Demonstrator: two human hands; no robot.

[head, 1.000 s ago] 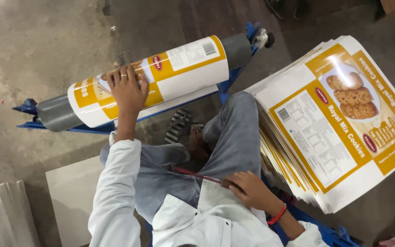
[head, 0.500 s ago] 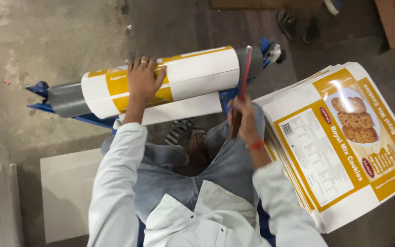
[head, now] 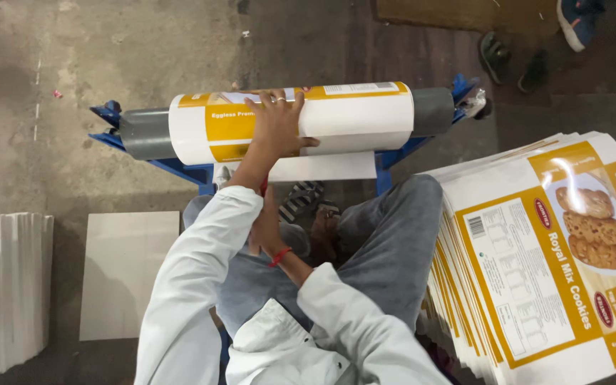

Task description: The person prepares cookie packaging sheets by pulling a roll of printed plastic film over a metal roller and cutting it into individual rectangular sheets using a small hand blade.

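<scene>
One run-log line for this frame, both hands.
left hand: palm flat on printed sheet wrapped around grey roller | right hand: low by lap, partly hidden, grip unclear | printed carton stack: at right

Dim floor, bright glare on the stacked printed sheets (head: 536, 264), soft shadows, slight blur

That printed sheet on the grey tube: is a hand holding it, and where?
The left hand presses flat on the printed sheet, near its middle, fingers spread over the top. The right hand is tucked behind the left sleeve; whether it holds anything cannot be told.
</scene>
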